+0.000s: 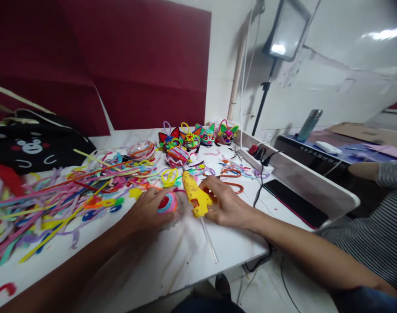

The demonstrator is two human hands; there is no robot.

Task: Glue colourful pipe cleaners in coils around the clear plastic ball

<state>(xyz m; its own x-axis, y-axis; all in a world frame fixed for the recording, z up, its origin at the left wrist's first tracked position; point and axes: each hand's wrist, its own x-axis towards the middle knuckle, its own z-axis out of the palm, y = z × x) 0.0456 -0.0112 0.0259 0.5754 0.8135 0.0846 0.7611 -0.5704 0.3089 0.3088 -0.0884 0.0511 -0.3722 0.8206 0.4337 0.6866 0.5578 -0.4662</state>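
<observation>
My right hand [223, 202] is wrapped round a yellow glue gun [195, 195], its nozzle pointing away from me and a clear glue stick [209, 241] sticking out of its rear. My left hand [151, 208] grips a clear round ball [168, 203] with pink, red and blue strips on it, just left of the gun. Beyond the gun's nozzle lies a striped red ball [177, 156]. Orange-handled scissors [234, 187] rest right of the gun, partly behind my right hand.
Pipe cleaners [71, 191] are heaped over the left of the white table [133, 269]. Several animal-faced balls [207, 134] stand at the back. A phone [294, 203] lies at the right, near a power strip [255, 160] and black cable. A person in a striped sleeve [394, 174] is at far right.
</observation>
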